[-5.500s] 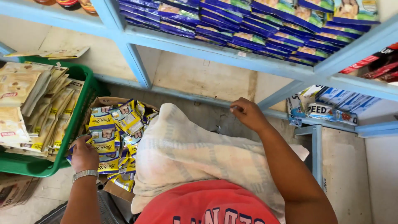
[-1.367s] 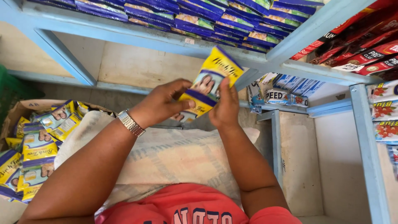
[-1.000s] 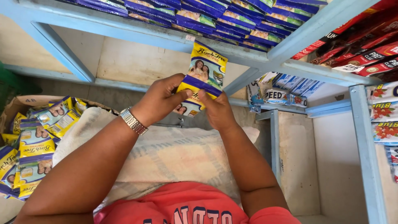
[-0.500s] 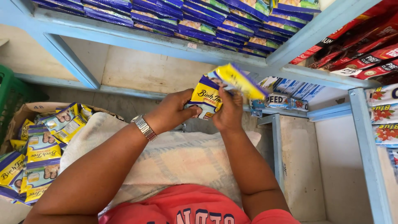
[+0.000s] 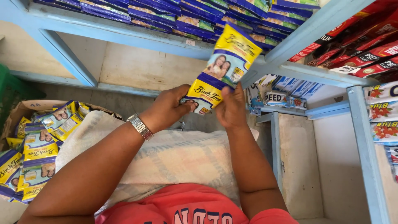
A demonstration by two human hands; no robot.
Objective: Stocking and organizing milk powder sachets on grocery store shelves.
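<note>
A small stack of yellow and blue packets (image 5: 224, 70) is held by both hands in front of the blue shelf (image 5: 124, 35). The left hand (image 5: 168, 108) is closed around the lower end of the stack, with the thumb laid on the front. The right hand (image 5: 231, 108) is closed on the same lower end from the other side. The top packet is tilted, and its upper end is raised just before the shelf edge, where rows of the same packets (image 5: 199, 23) are already laid.

As far as can be judged, the work is well under way but not finished. The upper shelf is filled closely with packets, so much is done. The packets in the hands are not yet placed. Many more are lying in the cardboard box (image 5: 25, 110) at the left, near the cloth-covered knees, so a good part is left.

A metal watch (image 5: 140, 126) is worn on the left wrist. Red packets (image 5: 365, 49) are stored on the shelf at the right. A green crate (image 5: 9, 89) is partly seen at the far left.
</note>
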